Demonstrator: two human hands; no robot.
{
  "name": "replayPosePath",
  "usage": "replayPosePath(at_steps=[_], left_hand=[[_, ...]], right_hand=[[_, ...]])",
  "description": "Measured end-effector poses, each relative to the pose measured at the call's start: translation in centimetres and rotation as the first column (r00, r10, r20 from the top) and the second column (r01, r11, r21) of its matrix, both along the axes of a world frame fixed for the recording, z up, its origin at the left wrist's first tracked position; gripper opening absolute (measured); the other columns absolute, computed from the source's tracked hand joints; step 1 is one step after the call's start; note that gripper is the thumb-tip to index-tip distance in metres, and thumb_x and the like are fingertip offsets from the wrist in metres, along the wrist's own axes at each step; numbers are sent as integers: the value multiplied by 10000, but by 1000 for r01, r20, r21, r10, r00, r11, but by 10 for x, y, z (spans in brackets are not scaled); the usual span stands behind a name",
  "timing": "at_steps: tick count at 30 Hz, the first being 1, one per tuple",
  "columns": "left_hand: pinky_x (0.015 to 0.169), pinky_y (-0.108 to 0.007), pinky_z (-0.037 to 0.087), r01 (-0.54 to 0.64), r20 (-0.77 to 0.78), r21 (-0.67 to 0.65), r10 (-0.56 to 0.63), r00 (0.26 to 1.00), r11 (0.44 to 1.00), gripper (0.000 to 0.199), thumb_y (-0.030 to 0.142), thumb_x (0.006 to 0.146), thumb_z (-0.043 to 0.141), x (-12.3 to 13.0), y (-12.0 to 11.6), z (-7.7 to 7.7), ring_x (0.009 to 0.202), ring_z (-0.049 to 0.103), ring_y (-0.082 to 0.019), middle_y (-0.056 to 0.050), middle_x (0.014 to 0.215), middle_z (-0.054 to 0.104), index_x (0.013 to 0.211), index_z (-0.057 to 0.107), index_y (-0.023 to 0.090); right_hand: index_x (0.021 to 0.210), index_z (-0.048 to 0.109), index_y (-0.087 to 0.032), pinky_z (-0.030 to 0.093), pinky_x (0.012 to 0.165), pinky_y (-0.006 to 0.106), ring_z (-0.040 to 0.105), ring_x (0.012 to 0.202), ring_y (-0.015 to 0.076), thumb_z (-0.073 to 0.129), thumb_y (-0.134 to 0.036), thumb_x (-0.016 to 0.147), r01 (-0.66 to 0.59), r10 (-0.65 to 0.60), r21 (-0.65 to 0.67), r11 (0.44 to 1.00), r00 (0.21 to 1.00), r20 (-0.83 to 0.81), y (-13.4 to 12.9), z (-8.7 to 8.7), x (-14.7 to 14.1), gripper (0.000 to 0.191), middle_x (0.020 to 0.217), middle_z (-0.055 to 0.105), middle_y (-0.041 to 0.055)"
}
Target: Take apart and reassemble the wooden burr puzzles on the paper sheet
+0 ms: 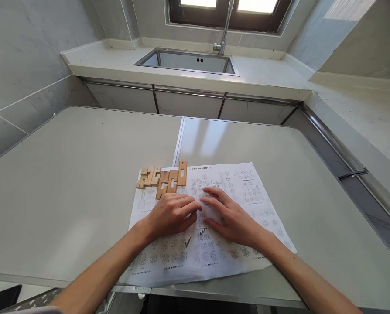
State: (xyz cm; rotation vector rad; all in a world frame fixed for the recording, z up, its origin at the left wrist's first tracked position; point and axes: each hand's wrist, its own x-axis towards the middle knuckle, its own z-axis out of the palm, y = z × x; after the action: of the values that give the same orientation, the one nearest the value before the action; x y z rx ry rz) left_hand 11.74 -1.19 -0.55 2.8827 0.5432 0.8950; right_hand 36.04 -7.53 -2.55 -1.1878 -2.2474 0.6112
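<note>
A large white sheet [214, 266] printed with small diagrams lies on the table near its front edge. My left hand [175, 213] rests on the sheet with its fingers curled and pressed together; whatever may be under them is hidden. Just right of it, my right hand [229, 216] lies on the paper with fingers apart and holds nothing. Several notched wooden pieces sit side by side at the sheet's upper left, beyond my left hand. Among them are a slotted piece marked 2 [182, 173], another slotted piece [172, 181] and smaller light pieces [148, 177].
The pale folding table [93, 174] has a seam [178, 141] down its middle. Behind it stands a counter with a sink [188, 61] and a faucet [224, 35]. A dark object [3, 298] shows at the lower left, below the table edge.
</note>
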Motion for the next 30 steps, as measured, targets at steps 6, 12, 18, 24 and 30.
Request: replayPosePath(at_steps=[6, 12, 18, 24, 30], left_hand=[[561, -268, 454, 12, 3, -4, -12, 1000, 1000, 145, 89, 951, 559, 0, 0, 0, 628, 669, -146, 3, 767, 738, 953, 667, 185], [569, -266, 463, 5, -7, -7, -5, 1000, 1000, 147, 97, 962, 555, 0, 0, 0, 639, 673, -145, 4, 770, 736, 959, 671, 187], [562, -263, 459, -1, -10, 0, 1, 1000, 1000, 166, 95, 961, 537, 0, -1, 2, 626, 665, -139, 5, 757, 733, 946, 669, 194], [553, -269, 457, -1, -15, -3, 1, 1000, 1000, 158, 94, 955, 545, -1, 0, -1, 626, 661, -143, 8, 754, 726, 945, 669, 193], [555, -272, 452, 2, -17, -2, -2, 1000, 1000, 150, 98, 960, 552, -1, 0, 0, 626, 659, -142, 7, 763, 730, 954, 670, 189]], right_hand=[[1500, 468, -300, 539, 1155, 577, 513, 1463, 329, 629, -315, 1029, 2, -2, 0, 1000, 1000, -1, 0, 1, 0, 498, 1595, 436, 151], [1495, 470, -286, 532, 1162, 570, 508, 1467, 326, 624, -317, 1033, -2, 2, 1, 1000, 1000, 3, 0, 2, -1, 487, 1591, 438, 157], [1507, 459, -303, 543, 1151, 571, 512, 1468, 333, 646, -305, 1018, -2, 2, 4, 1000, 1000, -1, 0, 1, 0, 524, 1592, 441, 154], [1515, 455, -309, 545, 1146, 581, 524, 1460, 339, 653, -307, 1011, -5, 5, 14, 1000, 1000, -5, 0, 0, 0, 542, 1590, 447, 154], [1498, 472, -291, 546, 1147, 574, 518, 1460, 331, 634, -312, 1024, -3, 3, -1, 1000, 1000, 1, 0, 1, 0, 501, 1593, 439, 154]])
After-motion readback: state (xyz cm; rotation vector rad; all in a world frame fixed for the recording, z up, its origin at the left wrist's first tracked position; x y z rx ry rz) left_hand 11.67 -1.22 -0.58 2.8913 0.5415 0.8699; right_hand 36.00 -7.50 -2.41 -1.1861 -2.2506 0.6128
